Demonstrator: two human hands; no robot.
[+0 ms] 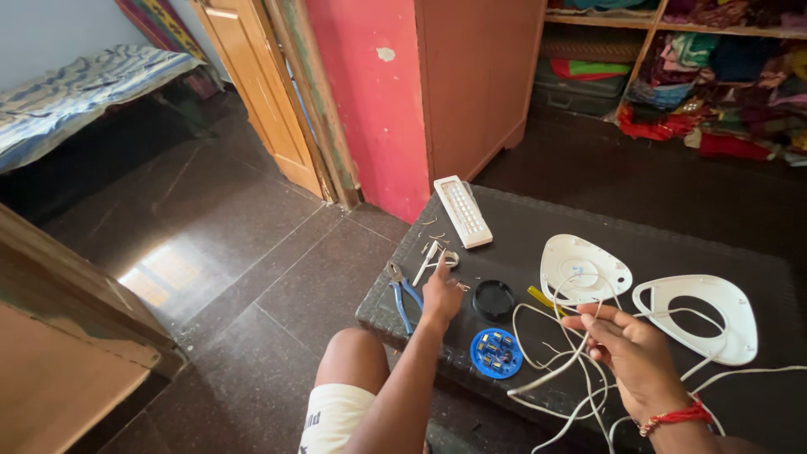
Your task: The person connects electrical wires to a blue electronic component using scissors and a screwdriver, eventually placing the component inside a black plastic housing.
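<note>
White wires looped in right hand's grip, left hand apart.

Seated at the low black table, bare knee raised just short of its near edge. Left arm stretched forward over that knee, left hand lying palm-down on the table's near-left part, fingers curled, fingertips pressed to the top. Right forearm reaching in from the lower right, red thread band at the wrist, right hand raised above the table's near edge, fingers bent and pinched around thin white wires.
</note>
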